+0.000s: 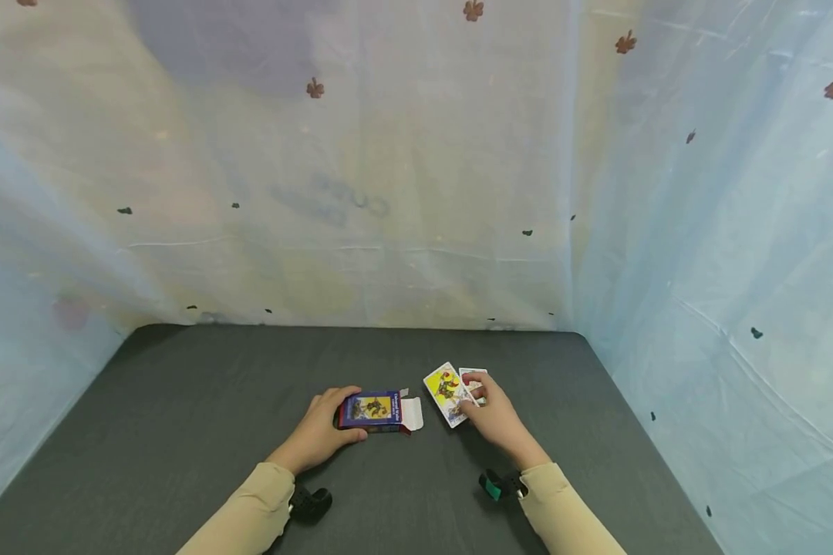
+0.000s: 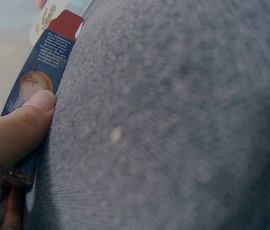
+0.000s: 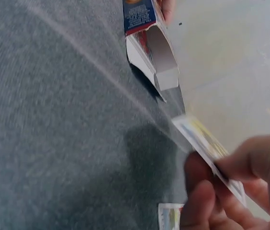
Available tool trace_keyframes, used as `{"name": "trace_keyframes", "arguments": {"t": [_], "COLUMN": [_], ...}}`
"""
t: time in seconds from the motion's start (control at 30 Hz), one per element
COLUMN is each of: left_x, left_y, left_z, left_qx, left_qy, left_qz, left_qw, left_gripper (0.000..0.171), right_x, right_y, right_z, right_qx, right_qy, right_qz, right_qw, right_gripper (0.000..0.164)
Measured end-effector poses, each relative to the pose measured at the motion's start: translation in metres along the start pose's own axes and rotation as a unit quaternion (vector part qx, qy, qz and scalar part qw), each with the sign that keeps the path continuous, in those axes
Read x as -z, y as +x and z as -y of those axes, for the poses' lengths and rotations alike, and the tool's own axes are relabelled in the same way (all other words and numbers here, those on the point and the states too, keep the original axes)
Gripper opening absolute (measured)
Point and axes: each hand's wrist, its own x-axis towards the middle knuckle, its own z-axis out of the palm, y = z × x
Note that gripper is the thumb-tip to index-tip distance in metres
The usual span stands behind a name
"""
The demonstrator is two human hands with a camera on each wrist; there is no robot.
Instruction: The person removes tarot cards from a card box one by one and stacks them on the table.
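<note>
A dark blue tarot card box [image 1: 368, 410] lies on the table with its white end flap [image 1: 413, 414] open toward the right. My left hand [image 1: 317, 433] grips the box's left end, thumb along the near side, as the left wrist view also shows. To the right of the box, my right hand [image 1: 497, 420] pinches a yellow-faced tarot card [image 1: 444, 388] between thumb and fingers. In the right wrist view this card [image 3: 204, 141] is tilted and raised off the table. A second card [image 3: 167, 214] lies beneath the right hand, partly hidden by the fingers.
The dark grey table [image 1: 215, 385] has its back edge against a translucent plastic sheet [image 1: 403, 154] with leaf marks. More sheeting [image 1: 736, 270] hangs along the right side. A black strap [image 1: 310, 505] is at the left wrist, another strap [image 1: 500, 486] at the right.
</note>
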Motion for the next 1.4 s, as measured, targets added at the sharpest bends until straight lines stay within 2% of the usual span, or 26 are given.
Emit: {"name": "trace_keyframes", "arguments": {"t": [0.17,0.33,0.67,0.87,1.1,1.4], "left_x": [0.000,0.001,0.001,0.002,0.002,0.002], "left_y": [0.000,0.000,0.000,0.000,-0.001,-0.002], "left_z": [0.002,0.002,0.000,-0.001,0.000,-0.002], "left_qx": [0.003,-0.001,-0.004,-0.003,-0.004,-0.002], "left_qy": [0.003,0.004,0.004,0.002,0.004,-0.002], "left_qz": [-0.001,-0.001,0.001,0.002,0.004,0.003], "left_qw": [1.0000,1.0000,1.0000,1.0000,1.0000,1.0000], "left_gripper": [0.078,0.078,0.078,0.078,0.079,0.077], "right_x": [0.003,0.007,0.012,0.010,0.006,0.007], "right_y": [0.000,0.001,0.003,0.004,0.008,0.007], "right_z": [-0.005,-0.012,-0.024,-0.024,-0.023,-0.021], "right_qx": [-0.021,-0.036,-0.065,-0.070,-0.071,-0.086], "right_qy": [-0.016,-0.007,0.003,0.004,-0.002,-0.051], "right_qz": [-0.051,-0.089,-0.136,-0.147,-0.137,-0.144], "right_qw": [0.998,0.995,0.989,0.987,0.988,0.984], "right_gripper": [0.052,0.052,0.052,0.050,0.050,0.049]}}
